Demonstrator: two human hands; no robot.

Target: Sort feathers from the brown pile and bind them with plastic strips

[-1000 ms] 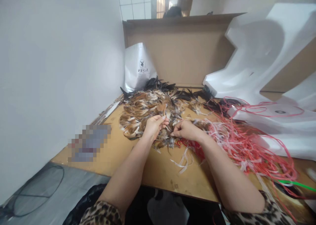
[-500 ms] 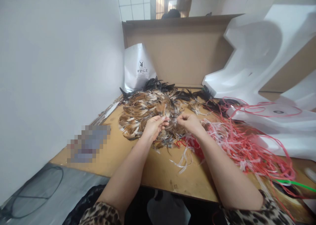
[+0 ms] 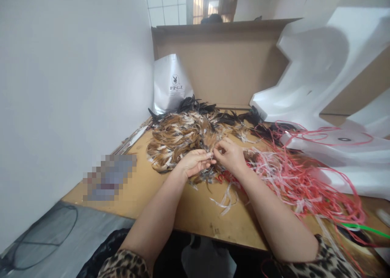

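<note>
A heap of brown, white and black feathers [image 3: 183, 133] lies on the wooden table [image 3: 189, 209]. My left hand [image 3: 193, 163] rests at the heap's near edge with its fingers pinched on a small bunch of feathers. My right hand [image 3: 230, 155] meets it fingertip to fingertip and pinches the same bunch. A tangle of red and pale plastic strips [image 3: 292, 176] spreads to the right of my right hand.
A white paper bag [image 3: 171, 83] stands against a cardboard panel [image 3: 225, 62] at the back. White foam blocks [image 3: 323, 83] fill the right side. A white wall [image 3: 70, 87] borders the left. A green strip [image 3: 365, 227] lies near right. A black wire ring [image 3: 42, 237] sits low left.
My right hand moved up and to the left until it met my left hand. My left hand turned slightly, its fingers now stretched toward the right hand.
</note>
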